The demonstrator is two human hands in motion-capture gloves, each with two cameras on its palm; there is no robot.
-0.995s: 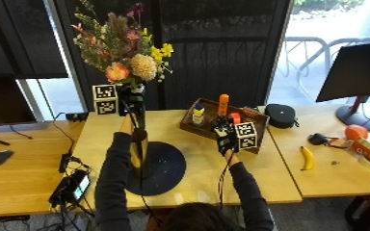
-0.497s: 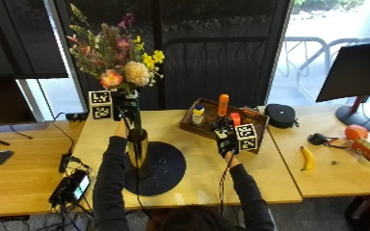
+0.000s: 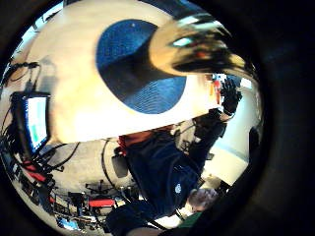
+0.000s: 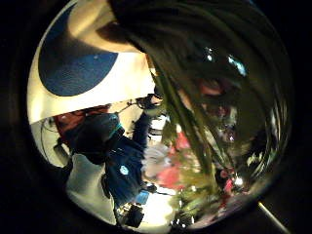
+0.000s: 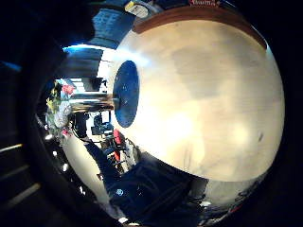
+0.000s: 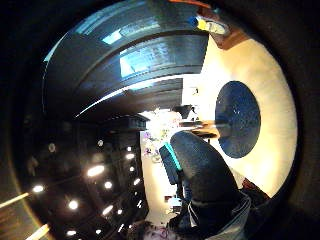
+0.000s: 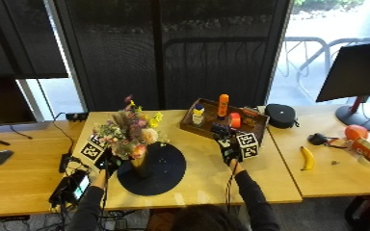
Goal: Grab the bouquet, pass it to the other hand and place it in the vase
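I see the bouquet (image 7: 130, 133) standing upright in the vase (image 7: 139, 166), which sits on the round dark mat (image 7: 163, 169) near the left of the table (image 7: 262, 168). My left hand (image 7: 107, 161) is at the stems just left of the vase; I cannot tell whether its fingers grasp them. My right hand (image 7: 227, 150) hovers over bare table right of the mat, holding nothing, though I cannot tell how its fingers are set. A tray (image 7: 201, 128) of bottles lies farther back.
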